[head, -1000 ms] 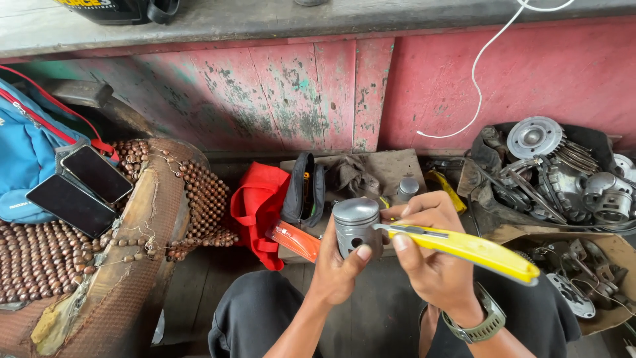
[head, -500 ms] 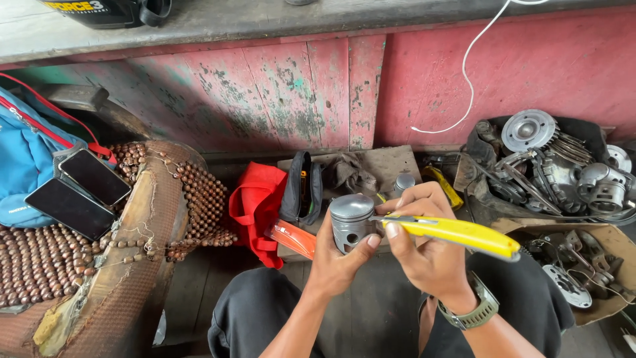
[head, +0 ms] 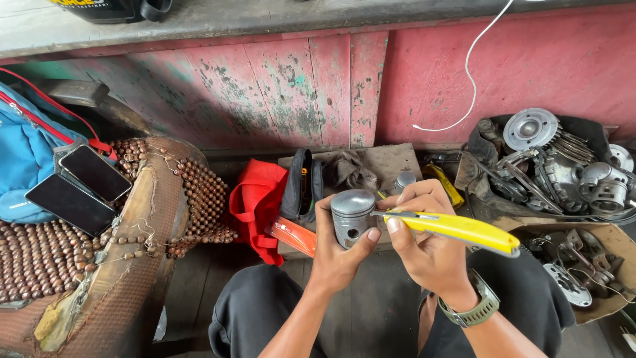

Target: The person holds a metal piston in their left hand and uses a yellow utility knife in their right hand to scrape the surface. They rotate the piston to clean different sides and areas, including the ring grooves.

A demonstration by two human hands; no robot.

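My left hand (head: 338,255) grips a grey metal piston (head: 352,215) upright at the middle of the head view, thumb across its lower side. My right hand (head: 424,248) holds a yellow utility knife (head: 457,229) by its front end. The short blade touches the piston's upper side, just under the crown. The knife's handle points right and slightly down. A green watch (head: 476,311) sits on my right wrist.
A blue bag (head: 23,152) and two dark phones (head: 83,189) lie on a beaded seat cover (head: 179,199) at left. Behind the hands are a red bag (head: 258,199), a black pouch (head: 301,185) and an orange tool (head: 295,237). Engine parts (head: 556,166) fill boxes at right.
Both hands and the piston have shifted slightly upward in view. The knife stays against the piston's side, its handle lying a little flatter than a second ago.
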